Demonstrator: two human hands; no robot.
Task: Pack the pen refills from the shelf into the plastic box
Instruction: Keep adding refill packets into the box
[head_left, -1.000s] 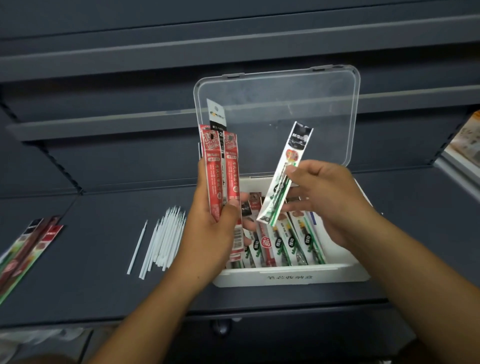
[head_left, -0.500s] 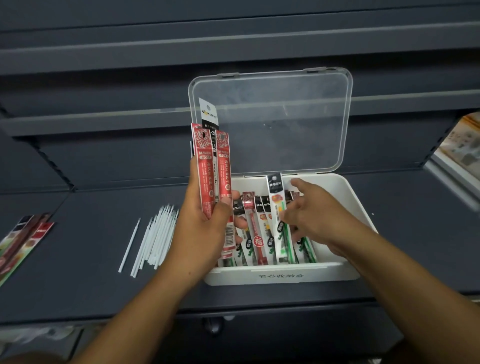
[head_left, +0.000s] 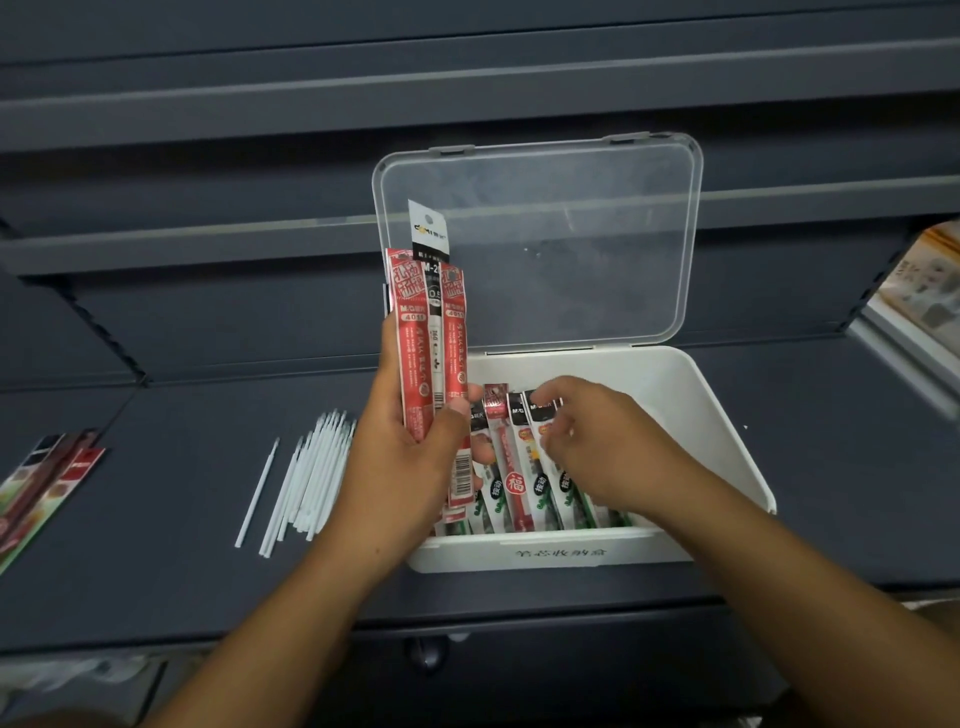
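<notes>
A white plastic box (head_left: 727, 415) stands on the dark shelf with its clear lid (head_left: 571, 234) propped open behind it. Several refill packs (head_left: 514, 483) lie side by side in its left half. My left hand (head_left: 410, 467) grips a bunch of refill packs (head_left: 431, 332), red ones and a black-and-white one, upright over the box's left edge. My right hand (head_left: 597, 447) is down inside the box, fingers curled on the top of a green-and-white refill pack (head_left: 540, 415) that lies among the others.
A bundle of loose white refills (head_left: 306, 478) lies on the shelf left of the box. More refill packs (head_left: 47, 483) lie at the far left edge. Printed packages (head_left: 924, 280) sit on a shelf at the right. The box's right half is bare.
My right hand has lowered the green-and-white pack from mid-air into the box, laying it beside the others. My left hand has kept its bunch upright in about the same place.
</notes>
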